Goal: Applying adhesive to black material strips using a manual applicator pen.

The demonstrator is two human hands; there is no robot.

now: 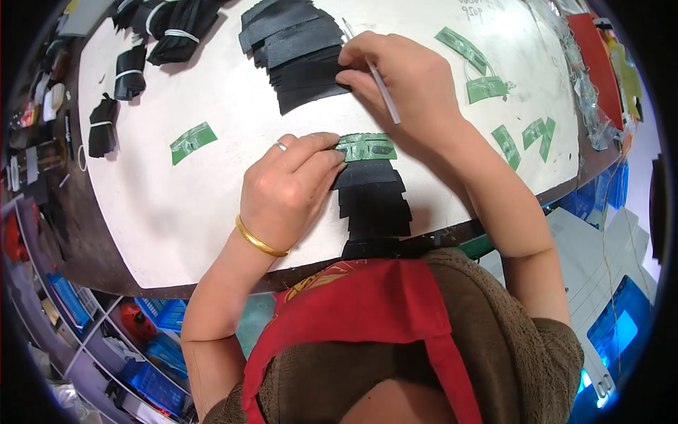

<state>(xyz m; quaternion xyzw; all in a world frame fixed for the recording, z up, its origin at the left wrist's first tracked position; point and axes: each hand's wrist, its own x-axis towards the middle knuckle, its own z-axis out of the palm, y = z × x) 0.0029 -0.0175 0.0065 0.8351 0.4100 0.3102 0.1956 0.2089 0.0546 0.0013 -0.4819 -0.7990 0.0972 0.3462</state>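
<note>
My left hand (282,187), with a ring and a gold bangle, holds a green curved template (367,148) by its left end. The template lies across the far end of a row of overlapping black fabric-like pieces (374,205), which runs toward my body. A slim white pen-like stick (385,92) is held in my right hand (413,81), slanting across the fingers. Thumb and index fingertip of that hand are at the right edge of a fanned stack of black pieces (300,49). Whether they pinch a piece there is hard to see.
A white board (169,226) covers the table. Tied black bundles (130,72) lie at the far left. Another green template (193,143) rests on the left, and several more, including a long one (460,49), on the right. Clear plastic and a red sheet (595,67) line the right edge.
</note>
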